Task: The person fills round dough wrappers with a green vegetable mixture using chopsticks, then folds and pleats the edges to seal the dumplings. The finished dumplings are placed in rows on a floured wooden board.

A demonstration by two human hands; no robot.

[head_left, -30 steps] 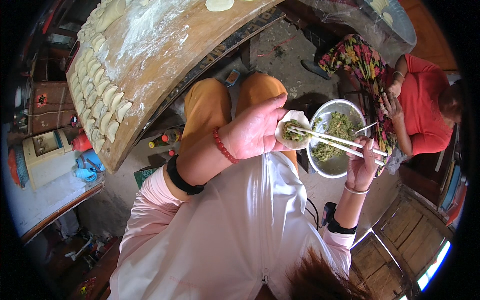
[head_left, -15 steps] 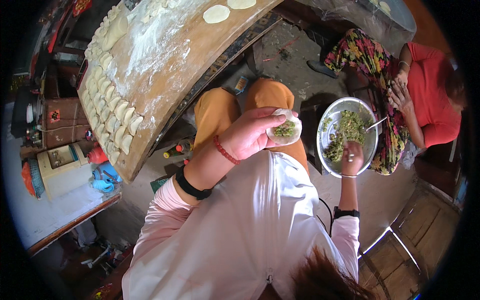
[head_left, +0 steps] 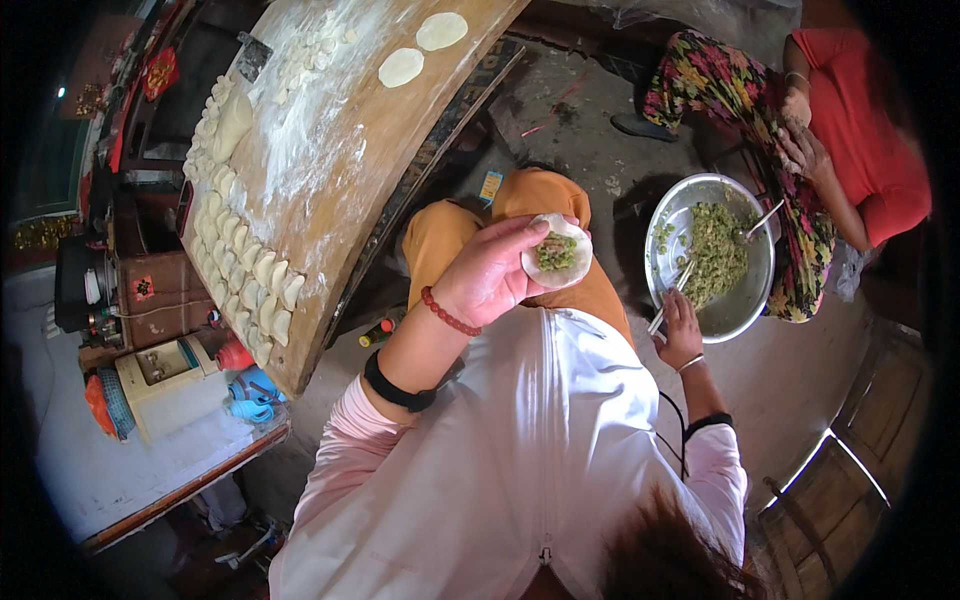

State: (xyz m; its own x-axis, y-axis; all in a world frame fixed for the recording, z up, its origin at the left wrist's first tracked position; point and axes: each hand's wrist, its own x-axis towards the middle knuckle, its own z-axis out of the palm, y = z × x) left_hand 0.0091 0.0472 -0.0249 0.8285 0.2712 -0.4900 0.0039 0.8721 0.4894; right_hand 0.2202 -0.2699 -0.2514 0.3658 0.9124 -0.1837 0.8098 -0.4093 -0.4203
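Observation:
My left hand holds up a round dumpling wrapper above my lap, thumb along its edge. A mound of chopped green filling sits in its middle. On the right, the metal bowl contains much more of this filling. A thin metal utensil leans across the near left rim, its tip in the filling; whether it is a spoon or chopsticks I cannot make out. My right hand is beside its handle at the rim, fingers stretched out and apart.
Rows of shaped dumplings line the left side of the floured wooden board, with two flat wrappers near its far edge. A spoon rests in the bowl's far side. A seated person in red is right of the bowl.
My right hand has drawn back from over the filling to the bowl's near left rim, and its fingers have loosened; the utensil now leans there. My left hand still holds the filled wrapper.

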